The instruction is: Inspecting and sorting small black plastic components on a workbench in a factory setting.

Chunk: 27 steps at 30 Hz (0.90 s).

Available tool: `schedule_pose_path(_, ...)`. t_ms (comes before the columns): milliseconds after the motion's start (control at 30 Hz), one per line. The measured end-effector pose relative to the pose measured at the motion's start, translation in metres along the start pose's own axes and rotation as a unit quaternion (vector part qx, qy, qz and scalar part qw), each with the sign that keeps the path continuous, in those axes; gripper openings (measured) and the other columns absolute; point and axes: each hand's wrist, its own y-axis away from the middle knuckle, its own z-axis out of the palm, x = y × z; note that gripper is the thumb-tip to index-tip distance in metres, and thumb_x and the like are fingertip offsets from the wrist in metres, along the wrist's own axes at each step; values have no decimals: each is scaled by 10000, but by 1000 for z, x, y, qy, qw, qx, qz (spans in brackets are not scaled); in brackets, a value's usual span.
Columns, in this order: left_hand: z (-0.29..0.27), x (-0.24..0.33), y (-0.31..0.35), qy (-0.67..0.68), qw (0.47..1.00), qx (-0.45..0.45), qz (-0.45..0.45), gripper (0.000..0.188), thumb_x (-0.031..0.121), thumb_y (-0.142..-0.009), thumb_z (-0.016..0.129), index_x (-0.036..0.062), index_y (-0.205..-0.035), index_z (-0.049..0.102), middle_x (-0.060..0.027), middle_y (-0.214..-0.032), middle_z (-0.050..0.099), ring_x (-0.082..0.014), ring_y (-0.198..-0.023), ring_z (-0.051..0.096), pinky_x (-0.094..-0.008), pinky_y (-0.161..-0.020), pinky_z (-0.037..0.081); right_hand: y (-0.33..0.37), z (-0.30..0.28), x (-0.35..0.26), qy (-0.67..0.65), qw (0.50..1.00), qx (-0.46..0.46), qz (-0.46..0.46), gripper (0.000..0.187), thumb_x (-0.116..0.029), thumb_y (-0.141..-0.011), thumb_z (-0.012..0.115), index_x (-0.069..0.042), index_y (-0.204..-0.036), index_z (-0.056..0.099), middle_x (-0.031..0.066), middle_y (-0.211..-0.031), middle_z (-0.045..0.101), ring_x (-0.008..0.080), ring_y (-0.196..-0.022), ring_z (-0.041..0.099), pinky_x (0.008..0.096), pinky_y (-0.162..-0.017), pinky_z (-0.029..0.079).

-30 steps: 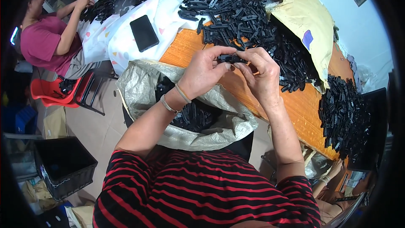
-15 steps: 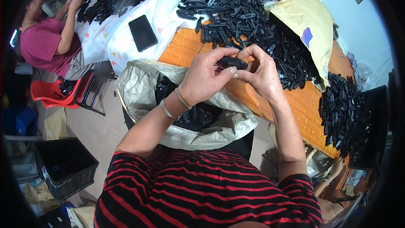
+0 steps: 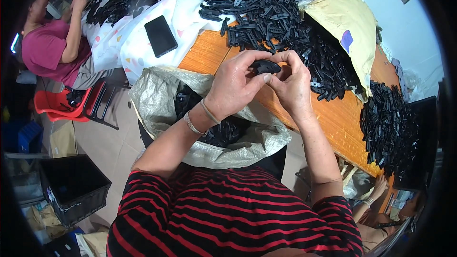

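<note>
A small, curved black plastic part [image 3: 265, 68] is held up between both hands above the table's front edge. My left hand [image 3: 235, 85] closes round its left side, with thumb and index finger pinching it. From the other side, the bent fingers of my right hand [image 3: 294, 83] grip its right end, and the two thumb tips nearly meet below it. Fingers cover part of its outline, so I cannot tell its exact kind. Just beyond lies a heap of long black plastic parts [image 3: 266, 24]. Below my wrists an open woven sack [image 3: 159, 95] holds more black pieces [image 3: 226, 133].
The wooden table [image 3: 204, 52] carries a dark phone-like slab [image 3: 161, 36] on a white patterned sheet, a big yellow paper sack [image 3: 354, 24] and another black heap [image 3: 383, 123]. A co-worker [image 3: 52, 43] sits at left by a red chair [image 3: 62, 107]. Another person's hand [image 3: 379, 188] shows lower right.
The black part has turned between my fingers and shows more of its broad side. My right fingers have shifted slightly. The co-worker at left has moved their hands a little.
</note>
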Motion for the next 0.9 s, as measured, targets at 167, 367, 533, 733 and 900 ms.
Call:
schedule_pose_path(167, -9, -1, -1, 41, 996, -8, -84, 350, -12, -904, 602, -14, -1248, 536, -73, -1116, 617, -72, -952, 611, -215, -814, 514, 5, 1, 4, 22, 991, 48, -123, 362, 10, -685, 802, -27, -984, 602, 60, -886, 613, 72, -575, 516, 234, -529, 455)
schedule_pose_path(367, -15, -4, 3, 193, 978, -30, -69, 354, 12, -915, 607, -11, -1256, 516, -66, -1030, 643, -81, -894, 637, -208, -776, 530, 5, -5, 14, -33, 995, 29, -87, 263, -2, -743, 786, -38, -992, 707, 41, -966, 610, 24, -615, 496, 167, -533, 420)
schedule_pose_path(533, -13, -2, 1, 164, 981, -6, -101, 276, -20, -899, 591, -14, -1170, 536, -71, -965, 663, -104, -849, 672, -203, -711, 530, 5, -6, 10, -32, 995, 7, -90, 257, -9, -757, 777, -37, -1003, 705, 46, -955, 620, 29, -617, 511, 173, -533, 429)
schedule_pose_path(733, -9, -4, 0, 132, 987, 15, -86, 245, -40, -891, 580, -37, -1133, 544, -95, -935, 669, -125, -835, 687, -231, -712, 547, 5, -9, 4, 27, 988, 4, -150, 233, -9, -783, 752, -36, -1008, 700, 58, -923, 623, 52, -622, 527, 185, -535, 445)
schedule_pose_path(900, -8, -2, -1, 112, 990, 27, -79, 255, -47, -881, 579, -45, -1134, 549, -99, -913, 667, -124, -819, 686, -230, -701, 545, 4, -10, -1, 37, 988, 11, -151, 236, -5, -779, 750, -43, -1007, 701, 56, -896, 616, 64, -631, 531, 190, -539, 447)
